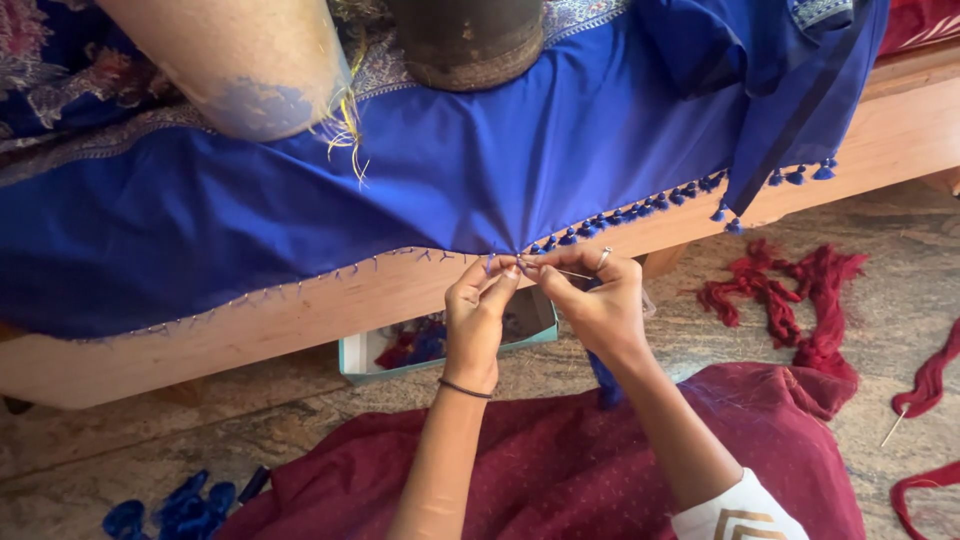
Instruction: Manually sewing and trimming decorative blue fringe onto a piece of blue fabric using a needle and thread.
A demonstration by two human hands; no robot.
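Note:
A bright blue cloth (480,160) lies spread over a low wooden bench (300,315), its lower edge trimmed with small blue tassels (640,210). My left hand (478,320) pinches the cloth's edge at the middle, thumb and fingers closed on the hem. My right hand (595,300), a ring on one finger, meets it there and holds a thin needle (572,273) with blue thread. Both hands touch at the hem, just left of the last finished tassel.
A small teal box (440,350) of threads sits under the bench. Dark red thread bundles (790,295) lie on the stone floor at right, blue thread (180,505) at lower left. Maroon fabric (560,450) covers my lap. A dark round pot (465,40) and a person's limb (240,60) rest on the cloth.

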